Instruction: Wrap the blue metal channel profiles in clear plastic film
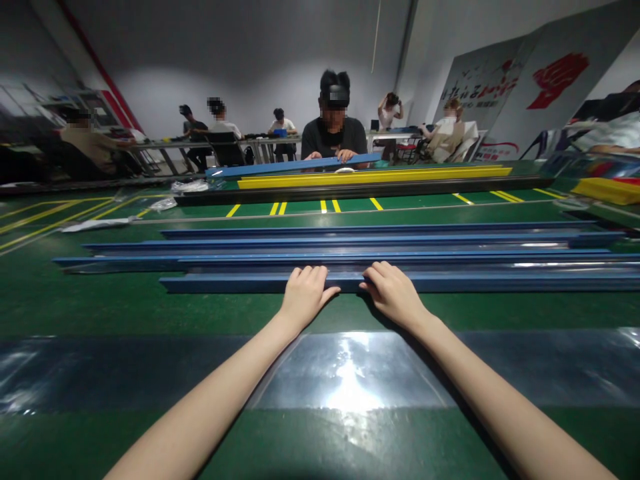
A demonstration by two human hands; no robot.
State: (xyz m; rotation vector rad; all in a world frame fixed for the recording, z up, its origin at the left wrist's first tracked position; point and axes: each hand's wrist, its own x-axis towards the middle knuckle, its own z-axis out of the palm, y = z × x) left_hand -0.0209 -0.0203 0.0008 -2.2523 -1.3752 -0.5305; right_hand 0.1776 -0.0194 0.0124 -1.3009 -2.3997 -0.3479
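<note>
My left hand (306, 292) lies over the nearest long blue strip (240, 285), its fingers curled over the far side and its thumb along the near edge. A short way to the right, my right hand (393, 290) grips the same strip, fingers bent over it. Several more blue strips (250, 247) run parallel just behind, with clear film between their raised edges. Below my wrists a wide transparent sheet (150, 370) stretches across the green table (110, 313) and reflects the light.
Across the table, a person (333, 133) holds a blue strip (295, 163). Yellow (400, 175) and black strips (450, 188) lie before that person. Crumpled plastic (100, 225) is at the left, a yellow item (607, 189) at the right. Other people sit behind.
</note>
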